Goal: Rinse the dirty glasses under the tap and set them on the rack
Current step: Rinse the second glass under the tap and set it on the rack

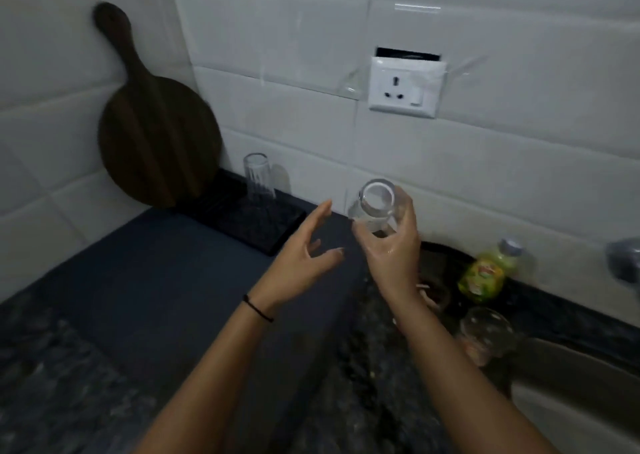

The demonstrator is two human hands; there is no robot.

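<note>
The right hand (391, 256) grips a clear drinking glass (375, 207). The fingers and the thumb are curled round its lower part, and the skin looks wet. The glass is held in the air over the back of the counter, tilted, with one round end turned up toward the camera. If this end is the mouth or the base, I cannot tell.

Just to the left of it is the left hand (304, 256). It holds nothing. Its fingers are spread and only a little bent, the palm is turned toward the glass, and it does not touch the glass. A thin black band (258, 310) is on the left wrist.

Behind the left hand, a black drying rack (239, 223) lies on the counter by the wall. A second glass (258, 176) stands on its far corner. A round dark wooden cutting board (156, 142) leans on the tiled wall beside the rack. In front of the rack, a dark blue mat (156, 280) covers a part of the speckled stone counter (52, 367).

On the right, a third glass (485, 332) stands near the edge of the sink (561, 384); it is blurred. Behind it stands a green bottle (485, 273) with a grey cap. The tap (623, 259) shows at the right border. A white wall socket (405, 86) is on the tiles above the hands.
</note>
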